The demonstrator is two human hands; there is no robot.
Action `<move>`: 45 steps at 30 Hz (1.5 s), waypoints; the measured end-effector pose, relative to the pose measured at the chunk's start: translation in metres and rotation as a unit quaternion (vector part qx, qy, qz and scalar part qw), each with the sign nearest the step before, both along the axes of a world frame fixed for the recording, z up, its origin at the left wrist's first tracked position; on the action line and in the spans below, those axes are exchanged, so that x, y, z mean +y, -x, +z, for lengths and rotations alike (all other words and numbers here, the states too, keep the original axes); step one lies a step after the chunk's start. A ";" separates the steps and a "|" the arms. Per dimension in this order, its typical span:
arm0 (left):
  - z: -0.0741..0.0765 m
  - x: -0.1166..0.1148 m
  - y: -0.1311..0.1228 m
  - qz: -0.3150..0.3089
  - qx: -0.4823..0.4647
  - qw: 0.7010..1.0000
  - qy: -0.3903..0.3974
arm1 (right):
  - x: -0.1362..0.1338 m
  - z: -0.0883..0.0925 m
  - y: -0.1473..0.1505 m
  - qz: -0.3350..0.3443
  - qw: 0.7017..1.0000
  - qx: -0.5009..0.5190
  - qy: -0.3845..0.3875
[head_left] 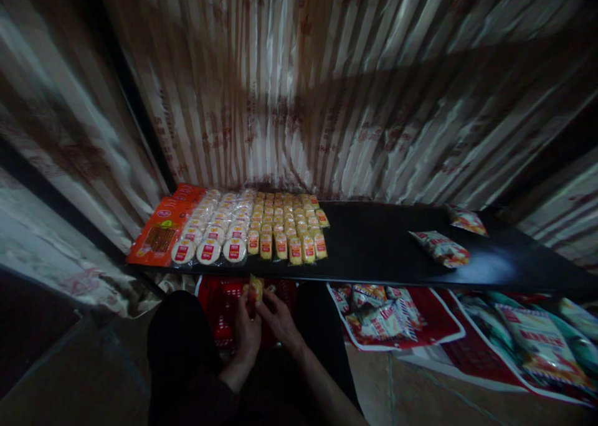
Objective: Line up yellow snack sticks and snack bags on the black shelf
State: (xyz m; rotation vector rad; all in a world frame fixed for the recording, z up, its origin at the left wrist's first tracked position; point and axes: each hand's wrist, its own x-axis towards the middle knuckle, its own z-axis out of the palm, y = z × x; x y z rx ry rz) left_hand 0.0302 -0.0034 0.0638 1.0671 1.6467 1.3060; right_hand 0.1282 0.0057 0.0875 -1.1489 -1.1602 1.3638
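A yellow wrapped snack [255,288] is positioned below the front edge of the black shelf [364,239], above a red basket [219,311]. The left hand [249,326] and right hand [279,319] both grip it with their fingertips, apparently to keep the small wrapper steady. On the shelf, matching yellow packs [295,250] stand in close rows beside round white crackers [234,250] and an orange packet [159,231]; the front labels face outward, probably for legibility. Two snack bags [441,249] lie apart at right.
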 end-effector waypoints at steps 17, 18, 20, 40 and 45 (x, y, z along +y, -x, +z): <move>0.050 0.037 0.003 -0.037 0.019 0.996 -0.081 | 0.041 0.039 0.014 -0.157 0.951 -0.251 -0.089; 0.053 0.042 0.003 -0.032 0.015 0.996 -0.082 | 0.044 0.040 0.015 -0.164 0.945 -0.267 -0.097; 0.056 0.051 0.002 -0.018 0.011 0.996 -0.088 | 0.050 0.042 0.016 -0.167 0.937 -0.284 -0.119; 0.037 0.088 0.012 -0.038 0.159 0.976 -0.143 | 0.070 0.013 0.022 -0.174 0.896 -0.321 -0.254; 0.039 0.089 0.012 -0.002 0.296 0.942 -0.161 | 0.073 0.010 0.021 -0.182 0.884 -0.335 -0.269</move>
